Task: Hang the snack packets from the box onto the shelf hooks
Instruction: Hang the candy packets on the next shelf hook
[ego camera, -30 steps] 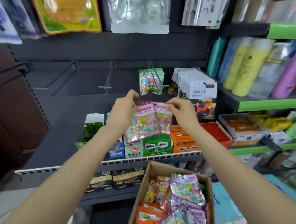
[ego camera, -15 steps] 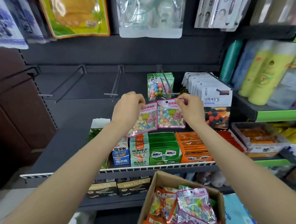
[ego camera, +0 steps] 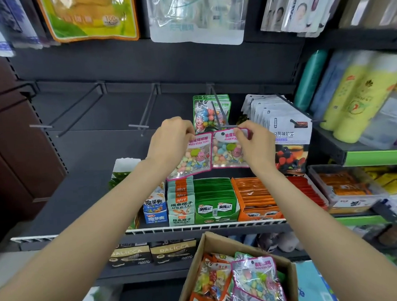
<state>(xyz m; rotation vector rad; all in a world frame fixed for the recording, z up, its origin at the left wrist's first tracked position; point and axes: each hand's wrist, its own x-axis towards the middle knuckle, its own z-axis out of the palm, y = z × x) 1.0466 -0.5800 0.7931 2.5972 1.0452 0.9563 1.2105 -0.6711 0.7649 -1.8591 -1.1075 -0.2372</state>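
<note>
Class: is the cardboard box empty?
No: the brown cardboard box holds several snack packets, including a pink-edged candy packet.

two bare forearms, no sleeves visible; left hand (ego camera: 169,140), right hand (ego camera: 257,145) without gloves, rings, watches.

The left hand (ego camera: 169,140) and right hand (ego camera: 255,142) each hold a packet by its top, left packet (ego camera: 191,157) touching right packet (ego camera: 227,153), just before the hook (ego camera: 221,112). Hung packets (ego camera: 210,110) sit behind them on that hook, bare hooks (ego camera: 143,116) to the left. The box (ego camera: 212,248) lies below and nearer, packets inside, before the shelf (ego camera: 151,231).
</note>
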